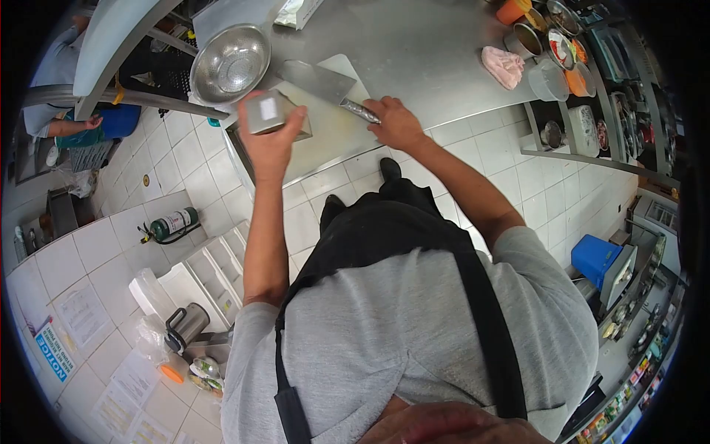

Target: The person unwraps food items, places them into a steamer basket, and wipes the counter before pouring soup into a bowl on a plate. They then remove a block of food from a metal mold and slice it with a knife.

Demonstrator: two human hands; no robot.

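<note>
Grey shirt [347, 318] and black apron [392, 222] nearest, 6 o'clock to centre. Left hand [269, 148], 10–11 o'clock, thumb and fingers wrapped round grey block [265, 112]. Right hand [397, 122], 12–1, half-curled at knife [325, 83] handle; can't tell how firmly. Knife lies at 12, above cutting board [333, 140]. Step looks like handling block and knife together; next move probably calls for sure handle grip. Beyond: colander [231, 65], 11; pink cloth [504, 67], 1–2.

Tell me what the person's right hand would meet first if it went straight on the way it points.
The right hand points forward and left, so probably the knife handle at its fingertips, then the broad blade beyond. Depth is hard to judge here.
</note>
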